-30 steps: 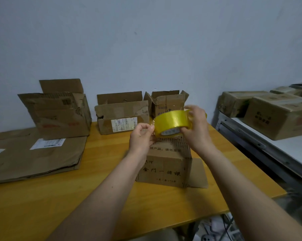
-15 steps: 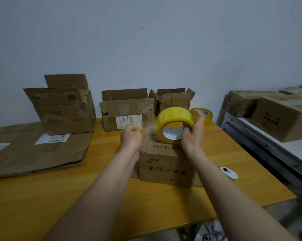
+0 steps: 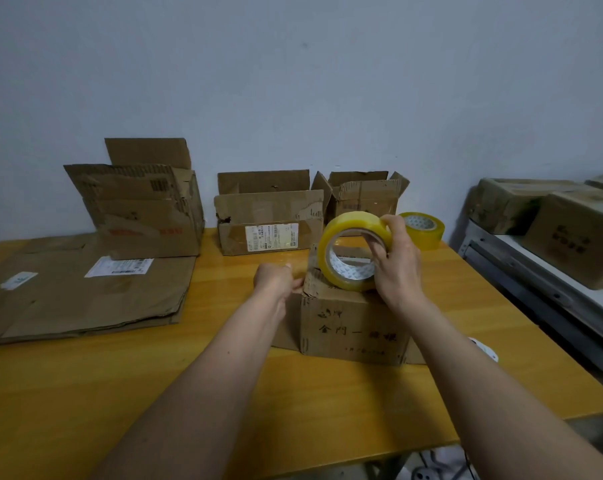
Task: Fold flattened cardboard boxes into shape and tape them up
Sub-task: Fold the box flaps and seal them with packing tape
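Taping the box at centre frame

Left hand (image 3: pixel 276 278) pinches what seems the tape's free end against the box (image 3: pixel 353 323) edge to anchor it; right hand (image 3: pixel 395 261) grips the roll (image 3: pixel 352 251) above the box, fingers through its core, so tape can unwind. Counted: one flat stack (image 3: pixel 78 292) left, three open boxes behind, two rolls.
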The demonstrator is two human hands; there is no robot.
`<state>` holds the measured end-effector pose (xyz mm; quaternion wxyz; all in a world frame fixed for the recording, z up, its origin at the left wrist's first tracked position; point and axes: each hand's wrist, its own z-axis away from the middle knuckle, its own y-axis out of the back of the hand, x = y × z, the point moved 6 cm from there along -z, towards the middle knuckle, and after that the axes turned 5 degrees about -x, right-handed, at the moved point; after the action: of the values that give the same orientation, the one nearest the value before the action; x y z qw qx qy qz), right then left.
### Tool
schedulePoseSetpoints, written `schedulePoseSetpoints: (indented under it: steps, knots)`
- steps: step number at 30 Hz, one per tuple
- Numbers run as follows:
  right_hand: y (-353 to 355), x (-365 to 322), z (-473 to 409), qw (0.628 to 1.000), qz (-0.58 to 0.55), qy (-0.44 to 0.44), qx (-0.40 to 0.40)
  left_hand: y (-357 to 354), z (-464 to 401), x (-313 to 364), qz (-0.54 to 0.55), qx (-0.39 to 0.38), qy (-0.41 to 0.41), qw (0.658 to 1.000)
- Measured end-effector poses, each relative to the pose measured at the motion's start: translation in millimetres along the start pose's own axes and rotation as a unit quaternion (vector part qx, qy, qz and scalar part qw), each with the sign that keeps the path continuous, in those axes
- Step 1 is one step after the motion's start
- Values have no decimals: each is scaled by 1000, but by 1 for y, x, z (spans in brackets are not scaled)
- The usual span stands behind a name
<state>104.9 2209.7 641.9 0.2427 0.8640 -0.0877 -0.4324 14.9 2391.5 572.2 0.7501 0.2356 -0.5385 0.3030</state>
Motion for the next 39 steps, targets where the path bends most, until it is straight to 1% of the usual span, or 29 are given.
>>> schedulePoseSetpoints:
  steps: [2, 4, 6, 7, 9, 10, 13, 15, 19, 22, 26, 31, 33, 36, 38, 39]
  knots:
    - [0, 1, -1, 1000, 8, -8, 3, -4, -2, -3, 10, -16, 11, 1000]
    - [3, 7, -4, 999, 3, -46, -12, -8, -4, -3, 27, -36, 12, 999]
    - [3, 17, -5, 991, -13, -113, -65, -8, -4, -3, 42, -42, 11, 998]
    - [1, 21, -3, 986, -18, -130, -101, -8, -5, -5, 51, -41, 10, 998]
    - [-3, 20, 0, 980, -28, -115, -157, -8, -7, -8, 60, -38, -1, 997]
    - [-3, 17, -1, 981, -32, -99, -162, -9, -7, -8, 49, -37, -11, 998]
    - [2, 5, -8, 991, 3, -35, -129, -9, -8, -5, -1, -21, -47, 999]
    - [2, 1, -14, 993, 11, -16, -112, -8, -7, -2, -5, -13, -56, 998]
    - [-1, 13, -21, 994, 38, -57, -89, -12, -9, 8, 4, -25, -33, 999]
    - [-1, 22, -23, 990, 63, -95, -78, -16, -16, 9, -54, -23, -7, 998]
    - [-1, 24, -23, 988, 88, -101, -71, -20, -24, 4, -105, -16, 9, 994]
    - [0, 24, -27, 985, 110, -111, -75, -22, -27, 1, -99, -10, 15, 995]
    - [0, 26, -29, 983, 112, -122, -81, -22, -27, -1, -79, -24, 26, 996]
    - [3, 28, -29, 982, 110, -133, -81, -24, -18, -11, -65, -59, 62, 994]
    - [5, 29, -28, 982, 101, -136, -79, -19, -16, -18, -101, -27, 43, 994]
    - [4, 30, -27, 983, 97, -136, -80, -14, -15, -19, -110, 0, 11, 994]
